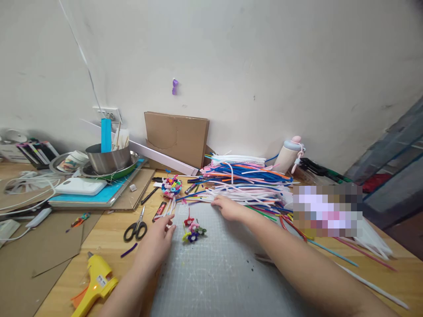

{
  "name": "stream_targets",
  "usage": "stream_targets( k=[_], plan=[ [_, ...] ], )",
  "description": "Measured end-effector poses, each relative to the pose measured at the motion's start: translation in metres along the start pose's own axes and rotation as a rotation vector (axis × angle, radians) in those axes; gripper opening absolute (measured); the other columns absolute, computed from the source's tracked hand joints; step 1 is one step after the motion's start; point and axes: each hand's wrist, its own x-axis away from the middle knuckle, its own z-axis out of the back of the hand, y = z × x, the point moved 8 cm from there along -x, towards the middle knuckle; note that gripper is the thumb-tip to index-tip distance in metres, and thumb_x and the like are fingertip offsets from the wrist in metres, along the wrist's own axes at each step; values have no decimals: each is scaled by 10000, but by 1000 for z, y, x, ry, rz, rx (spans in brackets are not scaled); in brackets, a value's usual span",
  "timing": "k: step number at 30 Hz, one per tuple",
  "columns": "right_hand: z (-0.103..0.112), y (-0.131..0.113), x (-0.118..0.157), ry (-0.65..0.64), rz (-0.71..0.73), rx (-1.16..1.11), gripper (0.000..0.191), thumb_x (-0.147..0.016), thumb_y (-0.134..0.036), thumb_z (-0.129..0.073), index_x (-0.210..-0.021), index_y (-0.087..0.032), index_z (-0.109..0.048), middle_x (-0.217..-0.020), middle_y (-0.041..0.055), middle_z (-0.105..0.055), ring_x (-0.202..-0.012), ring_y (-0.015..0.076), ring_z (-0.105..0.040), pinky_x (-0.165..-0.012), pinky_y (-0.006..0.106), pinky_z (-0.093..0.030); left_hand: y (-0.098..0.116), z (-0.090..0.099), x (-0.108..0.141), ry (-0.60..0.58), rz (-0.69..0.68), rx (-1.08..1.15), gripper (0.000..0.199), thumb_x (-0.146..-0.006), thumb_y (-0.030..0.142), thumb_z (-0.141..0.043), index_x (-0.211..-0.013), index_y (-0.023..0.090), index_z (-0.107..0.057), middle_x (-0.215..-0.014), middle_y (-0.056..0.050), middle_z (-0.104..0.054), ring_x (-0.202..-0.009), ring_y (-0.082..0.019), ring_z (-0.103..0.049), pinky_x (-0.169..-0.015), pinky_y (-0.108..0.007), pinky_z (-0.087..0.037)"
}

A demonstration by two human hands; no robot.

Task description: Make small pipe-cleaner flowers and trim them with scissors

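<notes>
Pipe cleaners (247,194) lie piled at the right hand (227,208), whose grip cannot be determined; the left hand (159,232), released, is near flowers (194,227) on the mat (214,273)

The left forearm (130,275) and right forearm (292,248) are both bare, smooth and rounded, narrowing evenly toward the wrists (247,215). The left hand (159,233) and right hand (228,208) are uncovered too, with slim fingers; the nails are too small to make out. More of the right forearm shows.
</notes>
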Motion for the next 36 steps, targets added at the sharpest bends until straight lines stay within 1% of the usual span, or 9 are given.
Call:
stream_targets(
  k=[5, 10, 14, 17, 23, 26, 28, 32, 36],
  plan=[
    [9, 12, -11, 29, 14, -5, 250, -888, -310, -509, -1077, -158, -567, -1148, 71, -559, -1023, 194, -544, -876, 421, -449, -4, -2, 0, 8, -2, 42, 399, -817, 378, -413, -1113, 176, -590, -954, -80, -653, -808, -212, -604, -753, -362, -471],
    [12, 17, 11, 2, 2, 4, 240, -893, -302, -504, -1066, -153, -578, -1131, 68, -579, -1032, 193, -549, -897, 428, -437, -4, -2, 0, 11, -17, 54, 384, -825, 390, -419, -1099, 185, -593, -930, -77, -648, -816, -210, -604, -709, -345, -477],
    [18, 32, 32, -28, -55, 41, 222, -887, -288, -514, -1040, -149, -595, -1116, 68, -597, -1045, 191, -549, -922, 430, -418, -1, -3, 1, -12, -22, 59, 384, -828, 391, -425, -1104, 180, -589, -935, -78, -648, -824, -206, -604, -698, -339, -480],
    [27, 43, 35, -11, -118, 74, 224, -898, -288, -494, -1041, -149, -596, -1114, 72, -599, -1038, 187, -551, -920, 420, -415, 2, -3, 2, -17, -37, 57, 376, -831, 385, -420, -1096, 182, -594, -952, -80, -654, -830, -209, -608, -710, -344, -483],
    [22, 28, 27, -44, -160, 121, 245, -890, -327, -497, -1033, -156, -597, -1074, 60, -608, -998, 180, -555, -885, 398, -425, -8, 0, 0, -5, 19, 45, 373, -855, 334, -360, -1102, 188, -599, -1085, -91, -641, -1018, -236, -572, -880, -387, -439],
    [11, 26, 37, -90, -217, 153, 240, -890, -348, -492, -972, -153, -605, -1004, 46, -621, -917, 161, -575, -831, 370, -450, -13, 0, -1, -6, 50, 54, 386, -855, 310, -344, -1123, 178, -589, -1097, -94, -639, -1030, -235, -571, -893, -384, -436],
    [7, 38, 53, -126, -301, 185, 249, -894, -363, -484, -904, -148, -609, -920, 36, -630, -826, 141, -588, -777, 345, -470, -13, -1, -2, -12, 49, 61, 387, -855, 308, -344, -1124, 175, -588, -1108, -94, -636, -1041, -234, -567, -902, -383, -431],
    [13, 80, 93, -161, -464, 227, 253, -887, -355, -497, -833, -138, -614, -808, 27, -637, -724, 126, -595, -716, 320, -480, -10, -2, -1, -24, 37, 56, 381, -856, 343, -360, -1120, 191, -589, -1123, -82, -630, -1057, -234, -556, -910, -387, -424],
    [29, 112, 112, -104, -451, 204, 220, -868, -192, -442, -908, -175, -658, -940, 79, -664, -856, 177, -611, -779, 301, -442, -6, -3, 0, -45, 12, 54, 376, -852, 363, -374, -1108, 193, -590, -1070, -75, -645, -977, -220, -587, -854, -369, -452]
  ],
)
